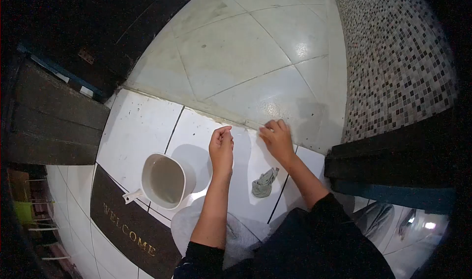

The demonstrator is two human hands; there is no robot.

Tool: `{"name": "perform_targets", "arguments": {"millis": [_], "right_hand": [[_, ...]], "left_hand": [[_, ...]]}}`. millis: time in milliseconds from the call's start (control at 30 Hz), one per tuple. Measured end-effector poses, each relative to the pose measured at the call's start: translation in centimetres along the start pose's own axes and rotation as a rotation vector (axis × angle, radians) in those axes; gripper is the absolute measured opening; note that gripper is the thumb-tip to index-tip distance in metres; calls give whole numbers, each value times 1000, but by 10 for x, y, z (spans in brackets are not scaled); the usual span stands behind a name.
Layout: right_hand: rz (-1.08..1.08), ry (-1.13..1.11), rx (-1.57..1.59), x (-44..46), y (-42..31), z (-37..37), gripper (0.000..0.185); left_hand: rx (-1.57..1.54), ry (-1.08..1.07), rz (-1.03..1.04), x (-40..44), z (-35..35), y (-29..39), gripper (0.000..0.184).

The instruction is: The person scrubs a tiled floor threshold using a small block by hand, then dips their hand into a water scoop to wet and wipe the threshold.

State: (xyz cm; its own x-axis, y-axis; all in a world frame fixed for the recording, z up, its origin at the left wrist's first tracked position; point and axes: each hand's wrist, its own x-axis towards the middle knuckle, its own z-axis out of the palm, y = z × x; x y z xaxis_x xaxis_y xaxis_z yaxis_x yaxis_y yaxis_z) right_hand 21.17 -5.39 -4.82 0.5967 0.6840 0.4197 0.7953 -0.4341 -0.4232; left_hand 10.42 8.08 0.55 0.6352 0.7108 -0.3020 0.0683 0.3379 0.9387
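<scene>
My left hand (221, 145) hovers over the white tiles, its fingers curled in with the thumb on top; whatever may be inside them is hidden. To the right of it, my right hand (277, 137) is bent down at the grimy seam (246, 123) between the white tiles and the greenish floor. Its fingers are drawn together and slightly blurred, so I cannot make out anything in them. A crumpled grey-green cloth (264, 183) lies on the tile below my right hand. Left of my left forearm stands a white dipper (167, 181) with cloudy water in it, its handle pointing left.
A dark doormat (128, 220) reading WELCOME lies at lower left. Dark door-frame parts (59, 117) stand at the left, with another frame post (388, 156) at the right. A mosaic-tiled wall (393, 58) rises at far right. Small dark specks dot the tiles.
</scene>
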Motion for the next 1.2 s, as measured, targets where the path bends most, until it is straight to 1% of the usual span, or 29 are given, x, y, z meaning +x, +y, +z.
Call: {"name": "perform_targets", "arguments": {"millis": [67, 133, 200, 267, 433, 500, 600, 733, 767, 833, 933, 1000, 1100, 1200], "right_hand": [[-10, 9, -52, -11, 8, -4, 17], [50, 19, -28, -18, 9, -4, 18], [37, 26, -43, -8, 2, 9, 16], [34, 46, 38, 7, -11, 22, 15], [15, -27, -36, -6, -8, 4, 12], [52, 24, -28, -17, -6, -7, 10], [58, 31, -62, -12, -10, 1, 11], [23, 85, 15, 8, -21, 18, 12], [24, 87, 17, 6, -20, 15, 12], [-5, -7, -57, -6, -14, 2, 14], [47, 42, -46, -28, -6, -6, 13], [79, 13, -53, -21, -13, 0, 11], [20, 67, -24, 7, -20, 18, 10], [24, 33, -20, 11, -22, 15, 11]], "left_hand": [[2, -2, 4, 0, 2, 2, 18], [4, -2, 4, -2, 3, 1, 18], [-6, -32, 40, -2, 5, -1, 16], [2, -20, 39, -1, 4, 0, 16], [1, -4, 11, 0, 0, -1, 17], [-12, -9, 30, 0, 2, 0, 17], [-16, -41, 19, -1, 3, 0, 17], [12, -26, 32, -1, 1, 0, 17], [14, -27, 33, 0, 0, -1, 17], [9, -14, 15, 1, -2, -2, 18], [0, 7, 26, 0, 4, 1, 17], [2, -2, 37, -1, 3, -1, 17], [-10, -23, 45, 0, 3, -2, 16], [-11, -9, 28, 1, -1, -2, 16]]}}
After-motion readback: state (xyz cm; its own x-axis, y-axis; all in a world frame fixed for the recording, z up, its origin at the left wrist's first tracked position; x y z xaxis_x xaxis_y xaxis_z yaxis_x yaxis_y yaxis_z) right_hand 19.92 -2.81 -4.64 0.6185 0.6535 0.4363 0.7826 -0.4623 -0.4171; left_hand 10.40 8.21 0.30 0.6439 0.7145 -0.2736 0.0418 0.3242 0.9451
